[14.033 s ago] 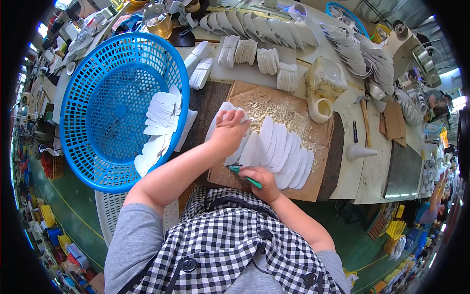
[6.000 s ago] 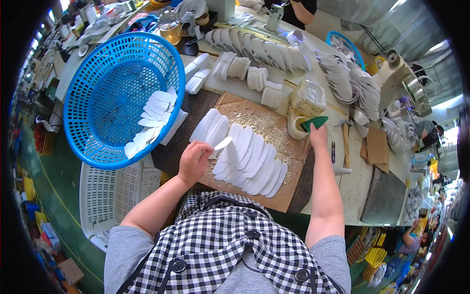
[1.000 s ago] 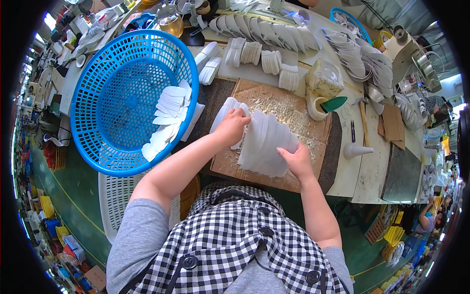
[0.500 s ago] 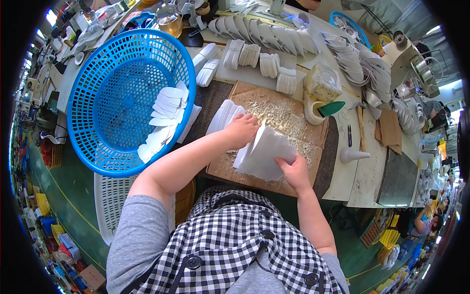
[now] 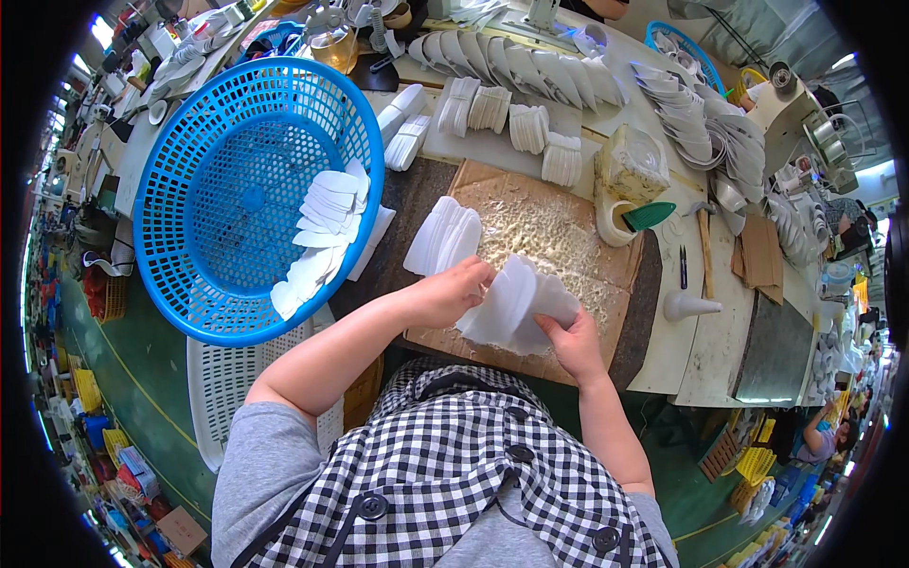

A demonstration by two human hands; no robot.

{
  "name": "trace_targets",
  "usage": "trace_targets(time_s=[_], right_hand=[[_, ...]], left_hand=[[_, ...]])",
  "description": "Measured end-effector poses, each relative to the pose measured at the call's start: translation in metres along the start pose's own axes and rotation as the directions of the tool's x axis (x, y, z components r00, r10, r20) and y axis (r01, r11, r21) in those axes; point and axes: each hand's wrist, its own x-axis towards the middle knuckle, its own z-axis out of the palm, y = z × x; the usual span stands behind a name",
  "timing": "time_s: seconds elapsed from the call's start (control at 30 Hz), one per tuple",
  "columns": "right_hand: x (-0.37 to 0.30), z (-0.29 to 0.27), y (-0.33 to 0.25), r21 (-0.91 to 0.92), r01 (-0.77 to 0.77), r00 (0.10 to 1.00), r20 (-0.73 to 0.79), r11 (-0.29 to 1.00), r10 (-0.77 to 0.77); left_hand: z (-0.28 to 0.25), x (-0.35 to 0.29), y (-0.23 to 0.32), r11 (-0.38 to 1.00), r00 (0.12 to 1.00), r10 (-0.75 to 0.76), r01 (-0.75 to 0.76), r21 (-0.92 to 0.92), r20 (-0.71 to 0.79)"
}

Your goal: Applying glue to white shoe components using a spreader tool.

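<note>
In front of me, over a glue-crusted cardboard sheet [image 5: 592,270], I hold several thin white cut pieces [image 5: 511,310] with rounded edges. My right hand [image 5: 576,343] is closed on their right side, thumb on top. At their left edge, my left hand [image 5: 456,293] has its fingers curled in a pinch; the fingertips are partly hidden. A fanned stack of similar white pieces [image 5: 441,237] lies just beyond my left hand, on the cardboard's left edge.
A large blue basket [image 5: 151,189] with white pieces stands at the left. Small white bundles [image 5: 490,109] line the far side. On the right are a glue pot [image 5: 611,222] with a green-handled brush [image 5: 650,216], a pen [image 5: 683,268], a hammer [image 5: 705,251] and a white funnel-shaped item [image 5: 689,305].
My left hand has drawn back toward me, off the fanned stack, to the left edge of the held pieces. Those pieces now bend and tilt more upright. My right hand keeps its grip.
</note>
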Motion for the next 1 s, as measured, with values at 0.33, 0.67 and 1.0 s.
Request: trace_targets(time_s=[0.33,0.67,1.0], right_hand=[[-0.009,-0.003,0.008,0.033,0.09,0.994,0.056,0.995,-0.092],[-0.008,-0.002,0.006,0.099,0.061,0.993,0.094,0.993,-0.071],[-0.01,0.008,-0.022,-0.009,0.092,0.996,0.011,0.996,-0.092]], left_hand=[[-0.001,-0.001,-0.008,0.955,0.995,-0.098,0.086,-0.284,-0.029],[0.027,0.008,0.005,0.941,0.988,-0.075,0.026,-0.338,-0.135],[0.033,-0.015,0.0,0.985,0.958,0.135,-0.158,-0.074,-0.252]])
